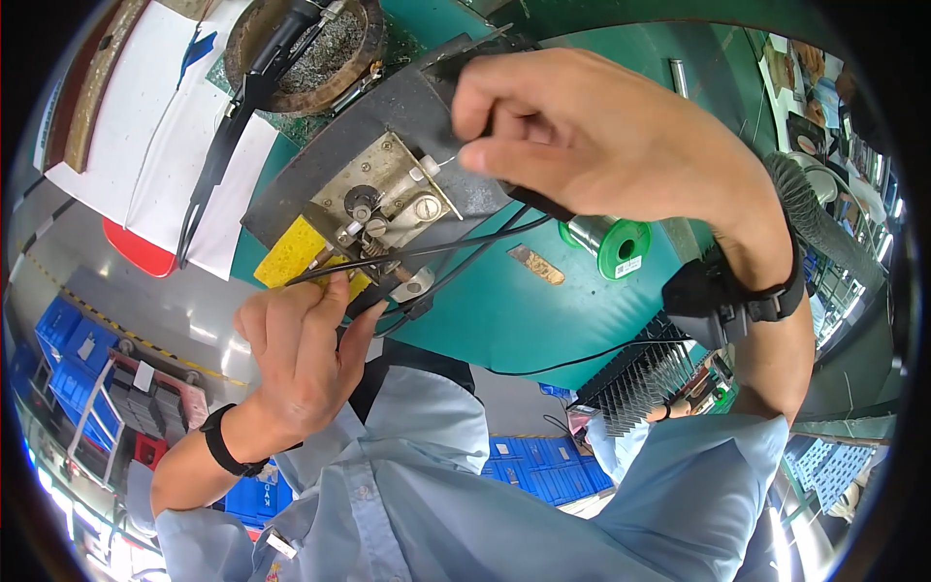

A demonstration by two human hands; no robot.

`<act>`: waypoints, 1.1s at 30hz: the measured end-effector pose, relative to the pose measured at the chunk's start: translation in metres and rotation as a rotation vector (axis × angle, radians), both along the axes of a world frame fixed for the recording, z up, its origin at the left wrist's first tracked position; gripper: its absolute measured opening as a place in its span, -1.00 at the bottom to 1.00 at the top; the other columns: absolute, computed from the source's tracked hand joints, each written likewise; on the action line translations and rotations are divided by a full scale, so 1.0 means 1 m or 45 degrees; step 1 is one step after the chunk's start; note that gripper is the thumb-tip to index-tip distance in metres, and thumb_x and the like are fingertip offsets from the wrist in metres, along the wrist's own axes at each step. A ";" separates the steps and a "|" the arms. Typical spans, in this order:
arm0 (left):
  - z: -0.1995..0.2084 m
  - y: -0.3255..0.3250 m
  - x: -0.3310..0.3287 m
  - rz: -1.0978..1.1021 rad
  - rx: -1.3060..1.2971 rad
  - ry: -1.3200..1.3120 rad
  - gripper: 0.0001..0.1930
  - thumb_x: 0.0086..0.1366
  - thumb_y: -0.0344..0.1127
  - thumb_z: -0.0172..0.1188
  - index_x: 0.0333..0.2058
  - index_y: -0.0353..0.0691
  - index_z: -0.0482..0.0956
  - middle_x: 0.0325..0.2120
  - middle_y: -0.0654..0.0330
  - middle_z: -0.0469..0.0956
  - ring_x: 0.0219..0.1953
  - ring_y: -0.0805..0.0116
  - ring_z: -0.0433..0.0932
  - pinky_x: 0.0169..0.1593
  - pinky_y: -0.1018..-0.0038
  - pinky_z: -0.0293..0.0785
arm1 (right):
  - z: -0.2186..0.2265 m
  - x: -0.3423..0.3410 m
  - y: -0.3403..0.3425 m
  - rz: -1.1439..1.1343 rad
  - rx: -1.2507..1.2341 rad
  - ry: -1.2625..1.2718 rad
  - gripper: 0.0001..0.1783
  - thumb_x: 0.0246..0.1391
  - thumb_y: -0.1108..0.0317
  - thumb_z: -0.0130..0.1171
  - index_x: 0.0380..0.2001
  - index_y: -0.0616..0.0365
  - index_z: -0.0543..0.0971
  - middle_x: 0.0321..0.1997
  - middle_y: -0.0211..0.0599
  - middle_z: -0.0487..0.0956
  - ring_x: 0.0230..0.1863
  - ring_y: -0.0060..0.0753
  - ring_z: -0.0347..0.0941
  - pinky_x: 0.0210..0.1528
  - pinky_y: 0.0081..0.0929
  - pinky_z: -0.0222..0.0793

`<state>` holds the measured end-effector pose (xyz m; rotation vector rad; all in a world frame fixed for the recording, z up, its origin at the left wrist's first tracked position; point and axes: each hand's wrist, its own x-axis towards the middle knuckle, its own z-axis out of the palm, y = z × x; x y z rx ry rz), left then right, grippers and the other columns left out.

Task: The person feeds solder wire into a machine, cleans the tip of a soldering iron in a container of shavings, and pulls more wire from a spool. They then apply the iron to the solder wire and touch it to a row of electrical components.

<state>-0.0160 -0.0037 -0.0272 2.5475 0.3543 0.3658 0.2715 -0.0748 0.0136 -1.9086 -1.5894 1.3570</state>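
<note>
Both hands are mid-soldering: left hand [296, 354] pinches black wires [456, 247] at the jig [388, 199]; right hand [592, 136] grips the iron, needing a steady touch.

Place: a factory workshop where small parts are being joined.
Table: a green work table [543, 310] is holding a solder spool [606, 242].
Floor: blue bins [68, 349] are sitting in rows.

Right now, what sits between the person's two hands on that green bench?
In the head view, between the left hand and right hand lies a brass-coloured metal fixture on a dark plate, crossed by thin black wires.
</note>
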 end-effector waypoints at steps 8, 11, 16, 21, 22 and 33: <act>-0.001 -0.001 0.000 0.001 0.000 -0.005 -0.48 -0.16 -0.49 0.50 -0.15 -0.40 0.55 -0.31 0.09 0.49 -0.29 0.18 0.43 -0.20 0.33 0.16 | -0.005 0.013 -0.006 -0.058 -0.087 0.144 -0.88 0.19 0.46 0.09 -0.42 0.28 0.46 -0.57 -0.53 0.36 -0.54 -0.70 0.18 -0.53 -0.57 0.09; -0.001 0.000 -0.001 -0.004 0.002 0.000 -0.48 -0.16 -0.49 0.50 -0.14 -0.40 0.54 -0.31 0.09 0.49 -0.28 0.18 0.43 -0.19 0.33 0.16 | -0.006 0.010 0.000 0.032 -0.074 0.058 -0.90 0.20 0.46 0.08 -0.38 0.27 0.48 -0.57 -0.54 0.36 -0.53 -0.71 0.17 -0.52 -0.58 0.09; 0.001 0.000 0.000 -0.014 -0.001 0.005 -0.46 -0.15 -0.50 0.50 -0.12 -0.41 0.52 -0.30 0.09 0.50 -0.28 0.18 0.43 -0.19 0.33 0.17 | -0.005 0.006 -0.002 -0.014 -0.099 0.083 -0.86 0.22 0.43 0.07 -0.37 0.28 0.52 -0.57 -0.55 0.36 -0.54 -0.74 0.17 -0.53 -0.60 0.08; 0.000 -0.001 0.001 -0.010 -0.001 0.007 -0.46 -0.14 -0.51 0.50 -0.11 -0.40 0.51 -0.30 0.09 0.50 -0.28 0.18 0.42 -0.18 0.34 0.17 | -0.009 0.002 -0.007 -0.244 -0.236 0.233 -0.83 0.22 0.41 0.07 -0.41 0.29 0.54 -0.61 -0.54 0.35 -0.58 -0.78 0.16 -0.57 -0.61 0.03; 0.000 -0.001 0.000 -0.012 -0.003 0.006 -0.46 -0.14 -0.51 0.50 -0.11 -0.40 0.51 -0.30 0.09 0.50 -0.28 0.18 0.42 -0.18 0.34 0.17 | -0.009 0.002 -0.007 -0.276 -0.278 0.250 -0.82 0.22 0.41 0.07 -0.41 0.29 0.54 -0.63 -0.55 0.35 -0.60 -0.79 0.15 -0.59 -0.61 0.01; 0.000 -0.001 -0.002 -0.010 0.008 0.033 -0.45 -0.14 -0.51 0.50 -0.09 -0.38 0.52 -0.28 0.10 0.48 -0.26 0.17 0.39 -0.16 0.33 0.18 | -0.007 0.001 0.001 -0.124 -0.194 0.264 -0.86 0.16 0.44 0.06 -0.43 0.26 0.53 -0.77 -0.61 0.24 -0.72 -0.77 0.08 -0.65 -0.58 -0.03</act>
